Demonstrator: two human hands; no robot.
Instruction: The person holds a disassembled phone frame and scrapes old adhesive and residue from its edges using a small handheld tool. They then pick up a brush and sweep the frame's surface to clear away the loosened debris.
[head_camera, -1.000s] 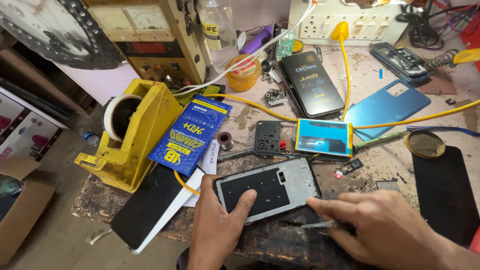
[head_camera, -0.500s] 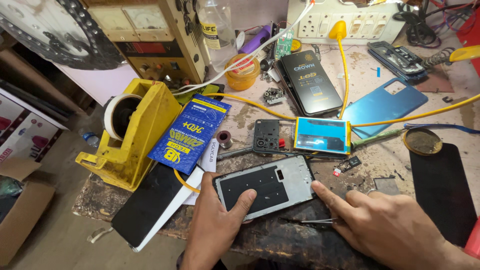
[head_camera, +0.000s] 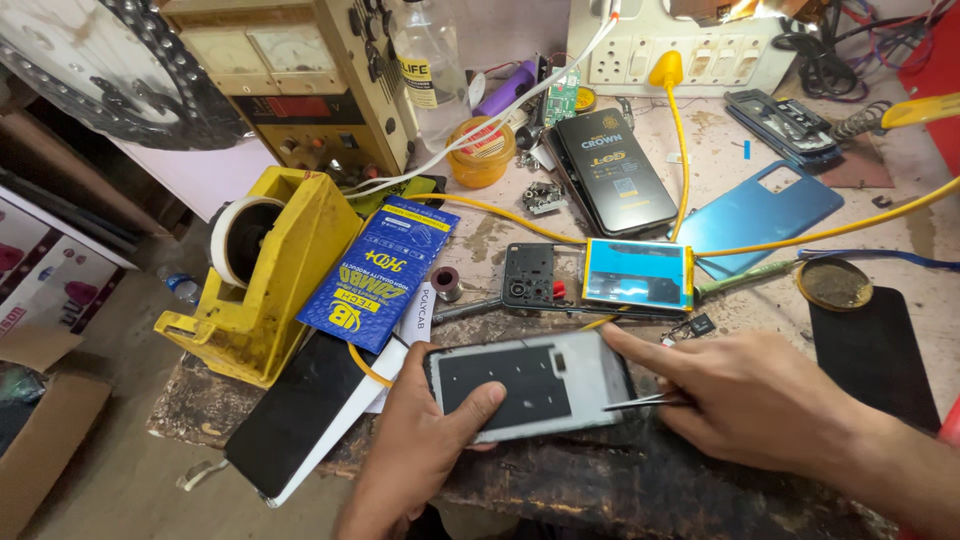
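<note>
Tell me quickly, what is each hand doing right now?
Left hand: closed on the phone frame, thumb on top.
Right hand: closed on tweezers, forefinger pressing the frame's right edge.

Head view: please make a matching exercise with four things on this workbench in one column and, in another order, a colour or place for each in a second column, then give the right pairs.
Things:
1. tape dispenser
2. phone frame
3. phone back cover
4. tweezers

Descriptions:
A. light blue, lying flat near the right side of the bench
B. in the fingers of the right hand
C. yellow, standing at the left edge of the bench
D. steadied by the left hand, with a dark panel facing up

Pairs: 1-C, 2-D, 3-A, 4-B
</note>
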